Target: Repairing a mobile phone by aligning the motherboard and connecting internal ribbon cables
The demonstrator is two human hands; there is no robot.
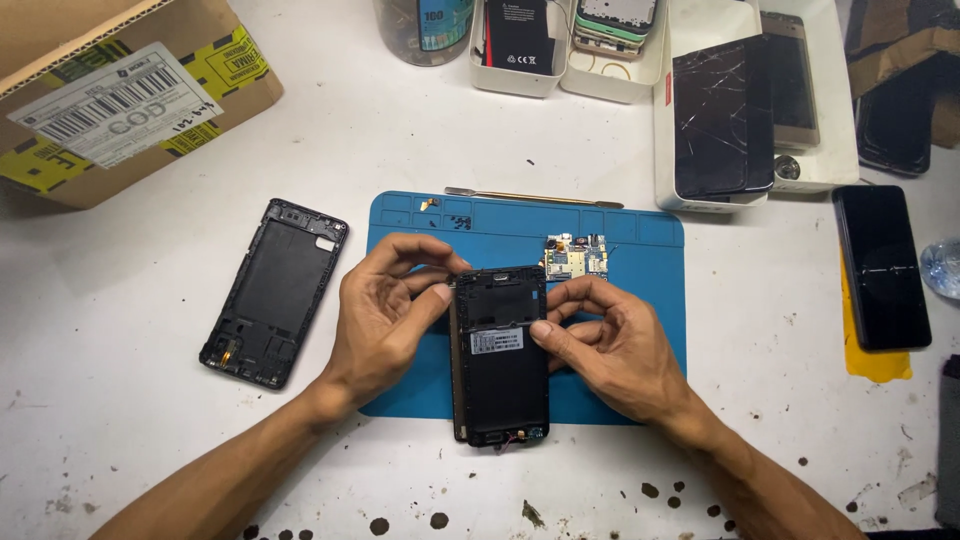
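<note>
Opened phone [500, 355] (back up) — between both hands | on blue mat [640, 240]

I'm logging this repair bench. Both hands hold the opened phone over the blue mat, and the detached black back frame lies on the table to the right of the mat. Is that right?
Not quite. In the head view the detached black back frame lies left of the blue mat, not right. Both the left hand and the right hand do hold the opened phone over the mat.

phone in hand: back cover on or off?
Off. The phone, held between the left hand and right hand, shows its bare inner frame and a wire at the bottom; a separate back housing lies left of the blue mat.
</note>
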